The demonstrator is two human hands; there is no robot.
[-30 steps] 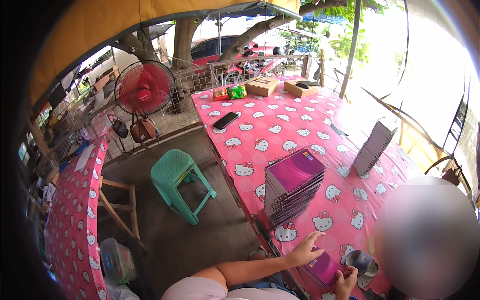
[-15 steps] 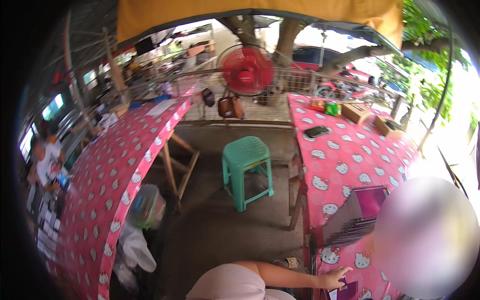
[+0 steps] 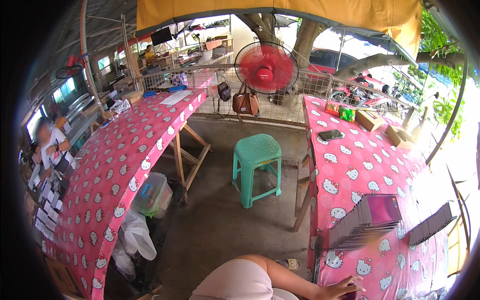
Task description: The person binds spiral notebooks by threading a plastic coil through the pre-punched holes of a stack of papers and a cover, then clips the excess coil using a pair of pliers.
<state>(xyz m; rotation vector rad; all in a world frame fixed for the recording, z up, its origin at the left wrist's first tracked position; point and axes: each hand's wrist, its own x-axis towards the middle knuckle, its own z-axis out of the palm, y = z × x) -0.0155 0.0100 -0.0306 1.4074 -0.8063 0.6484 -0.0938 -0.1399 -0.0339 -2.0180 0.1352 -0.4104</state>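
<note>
To the right, a table point(image 3: 361, 146) in pink cat-print cloth. On it, near the inner edge, a tall stack of spiral-bound notebooks point(image 3: 384, 210) with a purple cover on top — looking tilted and unevenly stepped. Farther right, a smaller group of spiral-bound notebooks point(image 3: 432, 223). Likely to slide or topple, in judgement, if knocked by the forearm or dragged along with the cloth. At the lower edge, reaching rightward over the table, left hand point(image 3: 343, 289): fingers spread, nothing visibly in grasp. Beneath — touching or not, hard to tell — a dark purplish sliver point(image 3: 351, 296), probably of a notebook, mostly cut off. Right hand out of view, hold unknown.
</note>
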